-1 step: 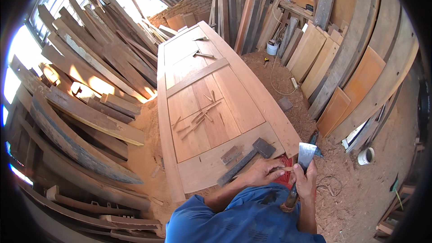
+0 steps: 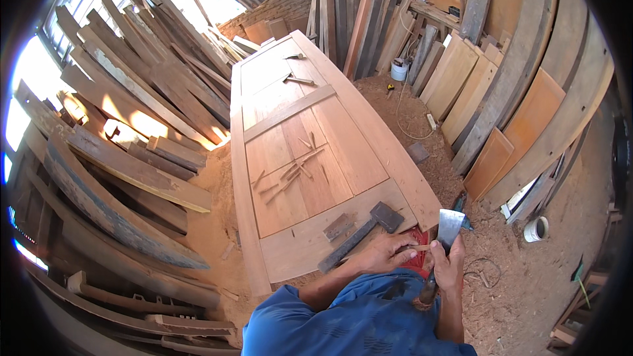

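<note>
My right hand (image 2: pixel 450 269) grips a wide-bladed chisel (image 2: pixel 450 225) near the door's lower right corner, its bright blade pointing up and its wooden handle hanging below. Between the fingers of my left hand (image 2: pixel 388 252) is a small wooden peg (image 2: pixel 421 247), which reaches across to the chisel side. A big unfinished panelled wooden door (image 2: pixel 277 267) lies flat ahead of me. Just beyond my left hand rests a dark wooden mallet (image 2: pixel 349 245), and a short dark wood block (image 2: pixel 339 226) sits beside it. Several thin wooden pegs (image 2: pixel 290 173) are scattered over the nearer panel.
A hammer (image 2: pixel 301 81) lies on the far panel. Boards (image 2: pixel 142 158) crowd the left side, and more planks (image 2: pixel 504 99) lean along the right. A power tool (image 2: pixel 461 206) is by the door's right corner. White buckets (image 2: pixel 536 229) and a cable (image 2: pixel 409 133) are on the sawdust-covered floor.
</note>
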`<action>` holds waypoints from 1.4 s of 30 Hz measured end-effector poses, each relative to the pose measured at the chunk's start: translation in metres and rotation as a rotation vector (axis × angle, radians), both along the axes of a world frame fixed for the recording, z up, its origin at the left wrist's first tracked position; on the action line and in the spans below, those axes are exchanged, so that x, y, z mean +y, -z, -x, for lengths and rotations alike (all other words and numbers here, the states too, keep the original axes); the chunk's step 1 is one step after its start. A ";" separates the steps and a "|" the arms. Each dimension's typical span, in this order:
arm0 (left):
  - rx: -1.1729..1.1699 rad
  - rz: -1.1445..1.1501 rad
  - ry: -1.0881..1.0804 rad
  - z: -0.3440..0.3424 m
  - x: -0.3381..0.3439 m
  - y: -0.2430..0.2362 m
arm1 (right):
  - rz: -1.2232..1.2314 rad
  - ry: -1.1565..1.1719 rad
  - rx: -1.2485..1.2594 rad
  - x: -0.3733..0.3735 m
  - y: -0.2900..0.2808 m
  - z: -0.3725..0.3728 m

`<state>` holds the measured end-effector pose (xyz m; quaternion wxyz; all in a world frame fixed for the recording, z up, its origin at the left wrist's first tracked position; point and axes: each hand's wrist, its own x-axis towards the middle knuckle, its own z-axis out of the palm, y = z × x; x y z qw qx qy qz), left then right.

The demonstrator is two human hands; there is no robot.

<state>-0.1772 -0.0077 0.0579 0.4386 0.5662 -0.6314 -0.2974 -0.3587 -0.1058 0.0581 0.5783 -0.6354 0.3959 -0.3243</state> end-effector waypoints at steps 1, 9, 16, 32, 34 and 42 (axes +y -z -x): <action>-0.032 -0.006 0.013 0.000 -0.002 0.004 | 0.078 0.047 0.059 -0.002 0.004 0.002; 0.932 -0.152 -0.133 0.006 0.010 0.048 | -0.057 0.091 -0.068 -0.013 0.004 -0.002; 0.950 -0.037 -0.061 0.020 -0.013 0.047 | -0.656 -0.059 -0.512 0.010 0.003 -0.026; 1.260 -0.200 -0.347 0.007 -0.037 0.030 | -0.661 -0.214 -0.604 0.035 -0.028 -0.041; 1.205 -0.222 -0.458 0.016 -0.040 0.006 | -0.753 -0.241 -0.610 0.043 -0.027 -0.044; 1.045 -0.172 -0.299 -0.001 -0.027 0.021 | -0.587 -0.039 -0.595 0.016 -0.027 -0.033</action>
